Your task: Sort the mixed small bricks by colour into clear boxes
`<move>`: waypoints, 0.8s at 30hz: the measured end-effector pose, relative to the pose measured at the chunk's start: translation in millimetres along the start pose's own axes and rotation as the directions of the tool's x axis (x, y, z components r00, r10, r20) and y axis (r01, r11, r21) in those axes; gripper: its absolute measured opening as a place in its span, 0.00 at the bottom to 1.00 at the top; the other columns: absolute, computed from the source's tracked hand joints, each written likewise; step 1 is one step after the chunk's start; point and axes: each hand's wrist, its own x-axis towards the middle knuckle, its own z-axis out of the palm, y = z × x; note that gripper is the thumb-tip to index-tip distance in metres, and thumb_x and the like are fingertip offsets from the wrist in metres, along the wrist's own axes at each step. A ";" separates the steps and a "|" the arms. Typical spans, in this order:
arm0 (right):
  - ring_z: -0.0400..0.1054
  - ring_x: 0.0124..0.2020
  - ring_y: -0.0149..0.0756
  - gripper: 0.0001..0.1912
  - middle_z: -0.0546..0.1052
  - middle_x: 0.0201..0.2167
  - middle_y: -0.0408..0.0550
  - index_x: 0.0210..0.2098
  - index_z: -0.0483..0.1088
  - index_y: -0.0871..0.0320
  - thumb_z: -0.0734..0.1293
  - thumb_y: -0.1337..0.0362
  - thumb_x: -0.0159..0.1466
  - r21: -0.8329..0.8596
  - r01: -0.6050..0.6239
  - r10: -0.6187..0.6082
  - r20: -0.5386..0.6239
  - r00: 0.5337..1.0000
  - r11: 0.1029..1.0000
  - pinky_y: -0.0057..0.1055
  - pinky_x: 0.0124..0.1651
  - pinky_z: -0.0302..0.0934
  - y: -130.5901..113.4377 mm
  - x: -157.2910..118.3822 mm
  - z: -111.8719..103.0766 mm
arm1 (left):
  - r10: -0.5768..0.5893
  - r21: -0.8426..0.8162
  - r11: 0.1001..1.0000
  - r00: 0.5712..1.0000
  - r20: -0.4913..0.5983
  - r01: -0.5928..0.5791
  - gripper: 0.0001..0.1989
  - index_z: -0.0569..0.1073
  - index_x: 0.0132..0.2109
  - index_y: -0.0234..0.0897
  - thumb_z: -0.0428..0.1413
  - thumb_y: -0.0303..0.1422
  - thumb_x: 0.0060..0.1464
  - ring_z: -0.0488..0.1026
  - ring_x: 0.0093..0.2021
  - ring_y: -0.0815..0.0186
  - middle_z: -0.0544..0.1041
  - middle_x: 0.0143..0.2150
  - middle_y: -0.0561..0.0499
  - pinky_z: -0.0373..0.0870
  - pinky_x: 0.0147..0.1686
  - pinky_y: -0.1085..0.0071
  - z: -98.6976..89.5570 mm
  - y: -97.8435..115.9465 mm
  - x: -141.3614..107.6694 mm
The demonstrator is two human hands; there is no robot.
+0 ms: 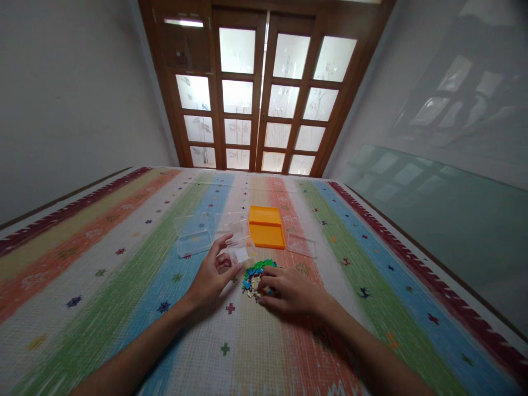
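A pile of small toy building bricks (pixel 252 276) in green, blue, cream and brown lies on the striped cloth (pixel 247 352). My right hand (pixel 289 289) is over the pile's right side, fingers curled down into the bricks; anything between the fingertips is too small to make out. My left hand (pixel 212 275) is to the left of the pile, thumb and index finger spread apart. Beside its fingertips is a small clear plastic box (pixel 240 254) with something white in it. I see no firm grip on that box.
Behind the pile lies an open orange case (pixel 267 236). A clear plastic tray (pixel 301 246) sits to its right, and an open clear box (pixel 193 243) to its left. Pale walls (pixel 82 99) flank the cloth, with wooden glazed doors (pixel 259 115) at the far end.
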 end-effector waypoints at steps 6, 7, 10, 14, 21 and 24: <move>0.69 0.38 0.34 0.06 0.76 0.41 0.50 0.42 0.76 0.58 0.70 0.63 0.67 -0.004 -0.036 0.036 0.024 0.999 0.999 0.28 0.38 0.59 2.4 0.9 0.5 | -0.008 -0.014 1.000 1.000 -0.004 0.008 0.36 0.60 0.65 0.43 0.64 0.36 0.52 0.77 0.46 0.63 0.68 0.59 0.42 0.74 0.52 0.60 -0.2 1.3 -0.7; 0.69 0.38 0.34 0.06 0.76 0.41 0.49 0.42 0.76 0.58 0.70 0.64 0.67 0.002 -0.039 0.039 0.026 0.999 0.999 0.28 0.39 0.59 3.0 0.7 0.6 | -0.010 -0.017 1.000 1.000 -0.006 0.010 0.36 0.60 0.65 0.43 0.64 0.36 0.51 0.77 0.46 0.64 0.67 0.60 0.42 0.74 0.52 0.60 -0.2 1.9 -0.6; 0.69 0.38 0.34 0.06 0.76 0.41 0.49 0.43 0.76 0.58 0.71 0.65 0.66 0.009 -0.035 0.035 0.025 0.999 0.999 0.28 0.39 0.59 5.1 0.3 1.8 | -0.016 -0.013 1.000 1.000 0.001 0.016 0.36 0.60 0.64 0.43 0.64 0.36 0.51 0.77 0.44 0.66 0.66 0.61 0.42 0.74 0.53 0.60 0.1 4.3 -0.5; 0.68 0.36 0.32 0.04 0.76 0.40 0.48 0.41 0.76 0.58 0.71 0.66 0.66 -0.008 -0.006 0.006 0.010 1.000 1.000 0.27 0.37 0.57 7.9 0.0 5.2 | -0.031 -0.020 0.999 0.999 0.023 0.031 0.35 0.60 0.64 0.43 0.63 0.37 0.52 0.77 0.44 0.66 0.66 0.60 0.42 0.75 0.50 0.62 0.4 5.2 -0.9; 0.67 0.33 0.30 0.03 0.77 0.39 0.47 0.38 0.77 0.57 0.71 0.70 0.64 -0.048 0.019 -0.018 0.005 1.000 0.999 0.26 0.33 0.53 5.5 0.4 4.7 | -0.034 -0.001 0.999 0.999 0.028 0.034 0.35 0.61 0.64 0.44 0.64 0.37 0.51 0.76 0.43 0.66 0.67 0.60 0.43 0.75 0.51 0.62 0.0 3.0 -2.2; 0.66 0.31 0.30 0.04 0.77 0.39 0.48 0.39 0.76 0.57 0.69 0.70 0.65 -0.103 0.022 -0.023 -0.002 1.000 0.994 0.27 0.32 0.51 2.0 1.2 4.2 | -0.041 -0.009 0.999 0.999 0.023 0.041 0.35 0.61 0.64 0.44 0.64 0.36 0.51 0.77 0.43 0.66 0.67 0.60 0.43 0.75 0.50 0.62 -0.1 3.8 -2.2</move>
